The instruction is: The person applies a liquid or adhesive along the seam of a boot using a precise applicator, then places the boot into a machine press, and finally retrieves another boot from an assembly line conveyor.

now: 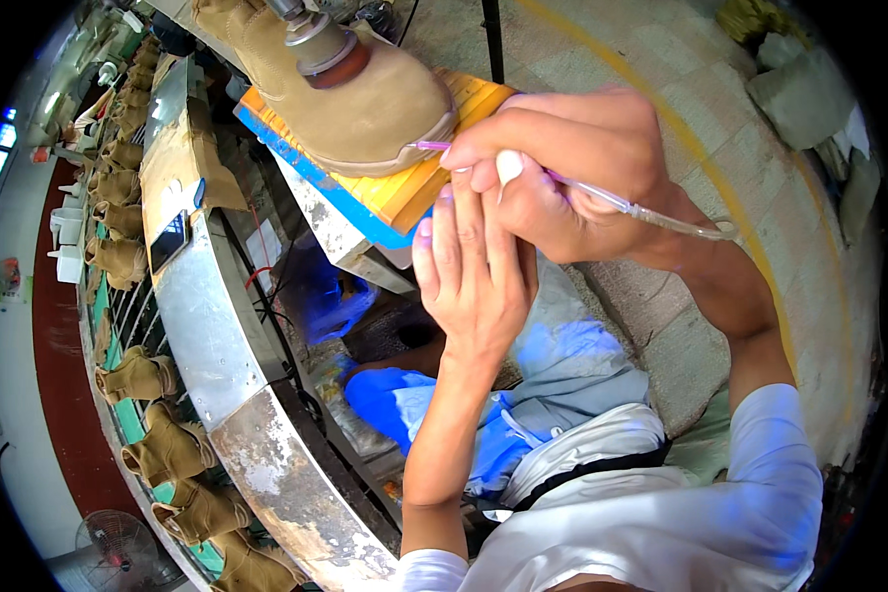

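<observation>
On yellow block (403,200), tan boot (370,116) just beyond both hands (479,271) (584,178).

Cropped and occluded parts.
The upper edge crops the tan boot (370,116) and metal clamp (318,45); the right hand (584,163) hides part of the pen (604,195).

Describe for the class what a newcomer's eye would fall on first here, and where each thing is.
Probably first, the large tan boot at top centre, resting on a yellow-and-blue block beneath a round metal presser. Just right of centre, the right hand grips a thin pen-like tool, its tip at the boot's toe, with the left hand, fingers extended, below. Similar boots line the left side.
</observation>
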{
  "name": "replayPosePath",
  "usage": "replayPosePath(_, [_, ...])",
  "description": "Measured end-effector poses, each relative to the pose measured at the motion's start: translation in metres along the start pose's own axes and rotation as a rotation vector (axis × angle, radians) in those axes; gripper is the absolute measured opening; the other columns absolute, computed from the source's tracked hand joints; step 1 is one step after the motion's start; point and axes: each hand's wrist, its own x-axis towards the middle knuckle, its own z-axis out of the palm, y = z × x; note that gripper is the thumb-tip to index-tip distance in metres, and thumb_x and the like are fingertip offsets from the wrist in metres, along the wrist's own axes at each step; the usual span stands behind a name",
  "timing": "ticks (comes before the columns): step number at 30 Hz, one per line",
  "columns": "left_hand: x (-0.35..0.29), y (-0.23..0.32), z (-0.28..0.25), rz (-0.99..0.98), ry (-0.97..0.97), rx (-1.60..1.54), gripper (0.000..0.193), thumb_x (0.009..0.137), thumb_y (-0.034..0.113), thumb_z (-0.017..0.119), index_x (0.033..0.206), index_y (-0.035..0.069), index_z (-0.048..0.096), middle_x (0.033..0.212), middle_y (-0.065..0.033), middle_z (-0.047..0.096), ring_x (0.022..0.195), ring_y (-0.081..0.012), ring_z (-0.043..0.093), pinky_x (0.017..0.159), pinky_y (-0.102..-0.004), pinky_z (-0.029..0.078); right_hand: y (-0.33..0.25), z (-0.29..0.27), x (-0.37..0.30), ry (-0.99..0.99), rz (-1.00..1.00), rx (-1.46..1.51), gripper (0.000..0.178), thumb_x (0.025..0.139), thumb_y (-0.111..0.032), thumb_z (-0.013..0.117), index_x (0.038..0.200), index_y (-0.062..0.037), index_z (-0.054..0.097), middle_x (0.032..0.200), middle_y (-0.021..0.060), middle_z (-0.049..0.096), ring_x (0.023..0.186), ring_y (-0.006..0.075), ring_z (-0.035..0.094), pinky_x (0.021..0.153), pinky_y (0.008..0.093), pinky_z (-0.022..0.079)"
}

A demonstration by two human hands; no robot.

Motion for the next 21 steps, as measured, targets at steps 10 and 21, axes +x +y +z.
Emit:
replayPosePath(10, [-0.003, -0.050, -0.029, -0.007, 0.166, 0.092, 0.047, 0.087, 0.010, 0.063, 0.133, 0.001, 0.067, 0.138, -0.0157, 0.068, 0.111, -0.0304, 0.062, 0.104, -0.0428, 0.042, -0.003, 0.035, -0.007, 0.165, 0.047, 0.207, 0.013, 0.081, -0.012, 0.068, 0.090, -0.0021, 0.073, 0.078, 0.0122, 0.072, 0.063, 0.0281, 0.069, 0.057, 0.0349, 0.056])
replayPosePath(21, [-0.018, -0.120, -0.039, 0.032, 0.247, 0.059, 0.045, 0.081, -0.004, 0.062, 0.125, 0.000, 0.068, 0.133, -0.0174, 0.070, 0.119, -0.0317, 0.067, 0.107, -0.0467, 0.045, -0.007, 0.082, -0.011, 0.195, -0.020, 0.119, 0.021, 0.076, -0.011, 0.068, 0.096, -0.0048, 0.073, 0.075, 0.0050, 0.067, 0.058, 0.0203, 0.067, 0.050, 0.0331, 0.053])
